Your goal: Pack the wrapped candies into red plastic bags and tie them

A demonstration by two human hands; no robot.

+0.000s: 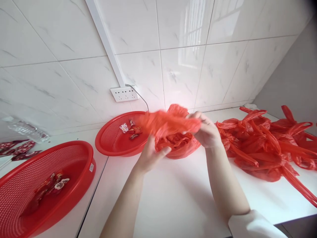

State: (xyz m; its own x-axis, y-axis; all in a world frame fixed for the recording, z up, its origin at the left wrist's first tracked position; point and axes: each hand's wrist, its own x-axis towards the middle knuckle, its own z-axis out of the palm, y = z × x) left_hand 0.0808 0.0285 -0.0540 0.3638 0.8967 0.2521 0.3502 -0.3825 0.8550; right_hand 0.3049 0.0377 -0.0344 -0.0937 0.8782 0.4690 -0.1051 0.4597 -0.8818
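A crumpled red plastic bag (170, 124), blurred by motion, is held up in front of me over the white counter. My right hand (207, 130) is closed on its right end, fingers pinching the thin film. At its lower left is my left hand (153, 154), with the thumb stretched out and apart from the fingers, which the bag partly hides. Below and behind the held bag lies a heap of loose red plastic bags (182, 148).
A red mesh basket (119, 150) at the back holds a few small wrapped packets (133, 130). A larger red basket (81, 185) with wrapped packets stands at left, near a clear plastic bottle (28, 130). Several filled, tied red bags (262, 145) crowd the right. A power socket (124, 94) is on the wall.
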